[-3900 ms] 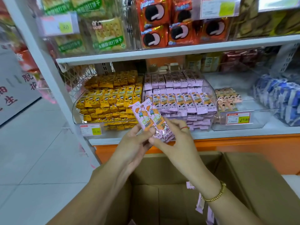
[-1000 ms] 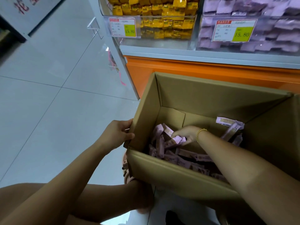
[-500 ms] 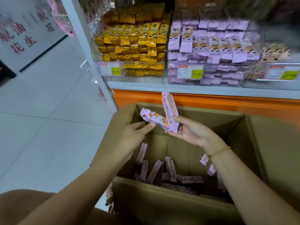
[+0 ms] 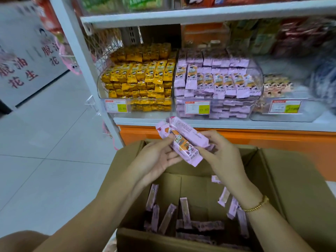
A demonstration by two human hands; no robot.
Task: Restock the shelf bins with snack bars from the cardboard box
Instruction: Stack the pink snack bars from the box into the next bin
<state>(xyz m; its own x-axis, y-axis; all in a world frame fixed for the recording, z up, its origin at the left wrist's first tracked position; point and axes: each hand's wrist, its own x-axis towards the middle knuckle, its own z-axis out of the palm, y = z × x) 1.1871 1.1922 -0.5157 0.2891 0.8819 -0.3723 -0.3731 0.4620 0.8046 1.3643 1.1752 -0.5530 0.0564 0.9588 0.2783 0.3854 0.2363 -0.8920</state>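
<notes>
Both hands hold a small bunch of pink snack bars [image 4: 183, 140] above the open cardboard box [image 4: 298, 188]. My left hand [image 4: 156, 159] pinches the bunch from the left side. My right hand [image 4: 220, 153] grips it from the right, a gold bracelet on its wrist. More pink bars [image 4: 185, 213] lie and lean at the bottom of the box. On the shelf straight ahead stands a clear bin [image 4: 254, 113] stacked with the same pink bars.
A clear bin of yellow snack packs [image 4: 143, 79] stands left of the pink one, and another bin [image 4: 283, 110] stands to the right. An orange shelf base [image 4: 272, 140] runs behind the box. Tiled floor [image 4: 45, 160] lies to the left.
My right hand reached into the box and lifted out pink bars. Both hands now hold the bunch higher, closer to the shelf, and the view has tilted up.
</notes>
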